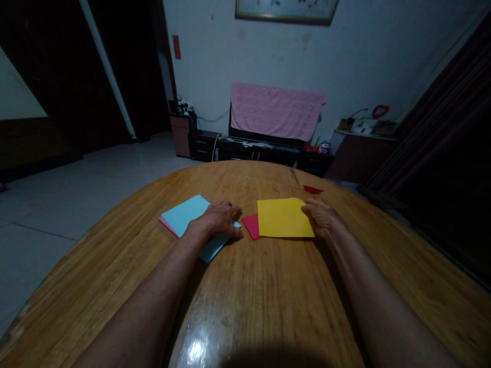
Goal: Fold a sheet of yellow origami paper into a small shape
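Our left hand (217, 220) hid the middle of a light blue paper sheet (184, 214), its fingers pressed together, with a pink sheet (165, 225) showing beneath. Our right hand (321, 217), fingers together and hard to make out, lay on a yellow sheet (282, 218), which partly covered a red sheet (250, 226) on a wooden table (268, 306).

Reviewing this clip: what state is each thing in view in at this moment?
left hand, lying on blue paper
right hand, fingers on yellow paper's edge
blue paper, flat atop pink paper
pink paper, mostly covered
yellow paper, flat, overlapping red paper
red paper, partly covered
pink cloth, hanging draped
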The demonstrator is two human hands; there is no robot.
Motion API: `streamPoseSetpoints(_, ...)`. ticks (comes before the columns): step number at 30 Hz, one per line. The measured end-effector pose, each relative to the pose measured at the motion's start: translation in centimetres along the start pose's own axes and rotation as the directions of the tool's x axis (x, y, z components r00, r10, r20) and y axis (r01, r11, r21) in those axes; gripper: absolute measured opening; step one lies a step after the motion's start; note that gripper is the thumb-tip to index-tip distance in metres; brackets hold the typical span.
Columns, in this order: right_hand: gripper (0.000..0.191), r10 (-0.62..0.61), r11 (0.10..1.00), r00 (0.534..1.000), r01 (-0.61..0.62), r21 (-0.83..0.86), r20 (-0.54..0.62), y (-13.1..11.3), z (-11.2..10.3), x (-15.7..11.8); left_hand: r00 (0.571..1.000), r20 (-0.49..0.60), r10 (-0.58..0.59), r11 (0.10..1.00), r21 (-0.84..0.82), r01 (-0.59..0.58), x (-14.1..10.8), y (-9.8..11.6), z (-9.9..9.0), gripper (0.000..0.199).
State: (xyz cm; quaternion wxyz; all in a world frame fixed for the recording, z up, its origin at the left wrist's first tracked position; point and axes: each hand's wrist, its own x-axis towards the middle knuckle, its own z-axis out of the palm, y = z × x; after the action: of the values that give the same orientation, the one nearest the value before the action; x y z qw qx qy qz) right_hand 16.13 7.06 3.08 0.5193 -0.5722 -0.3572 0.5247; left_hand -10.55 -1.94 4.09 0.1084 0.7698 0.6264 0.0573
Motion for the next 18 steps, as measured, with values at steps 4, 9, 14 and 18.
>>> streamPoseSetpoints(4,0.04,0.067,0.994,0.998,-0.066,0.082,-0.009,0.7,-0.4,0.8,1.0,0.011,-0.018,1.0,0.001,0.018,0.2,-0.4,0.2,0.06)
streamPoseSetpoints(9,0.037,0.038,0.997,0.997,-0.033,0.069,-0.064,1.0,0.0,0.9,0.998,-0.007,0.057,0.998,0.016,-0.057,0.3,0.8,-0.2,0.057)
streamPoseSetpoints(14,0.037,-0.057,0.995,0.994,0.048,-0.084,-0.097,1.3,0.6,0.2,0.987,0.002,0.163,0.985,0.051,-0.163,0.4,3.4,0.2,0.042)
streamPoseSetpoints(18,0.042,-0.089,0.981,0.994,0.075,-0.177,-0.069,1.7,1.5,-0.3,0.991,0.005,0.131,0.988,0.075,-0.131,0.8,4.2,0.9,0.032)
